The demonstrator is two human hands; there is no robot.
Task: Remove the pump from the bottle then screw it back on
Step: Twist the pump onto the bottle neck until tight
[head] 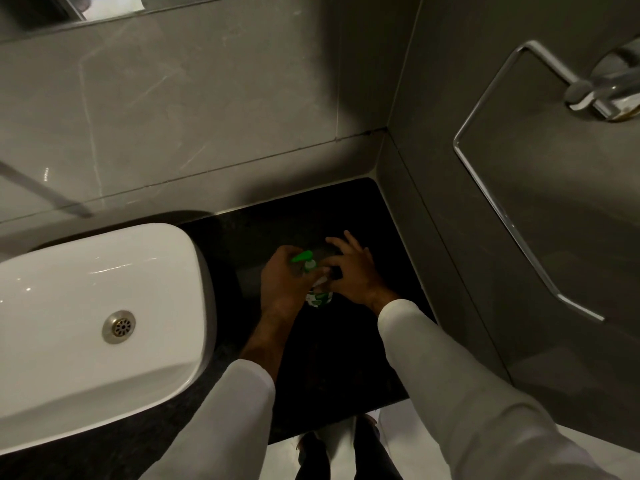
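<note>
A small bottle (pixel 319 299) with a green and white label stands on the dark countertop (pixel 346 341), between my two hands. Its bright green pump (pixel 303 257) sits at the top, nozzle pointing left. My left hand (pixel 282 282) wraps around the bottle's left side and hides most of the body. My right hand (pixel 349 268) touches the bottle's neck area with thumb and forefinger, while its other fingers are spread upward. The join between pump and bottle is hidden by fingers.
A white basin (pixel 104 306) with a metal drain (pixel 118 326) stands to the left of the bottle. Tiled walls close the back and right sides. A chrome towel rail (pixel 491 188) juts from the right wall. The counter's front edge runs below my forearms.
</note>
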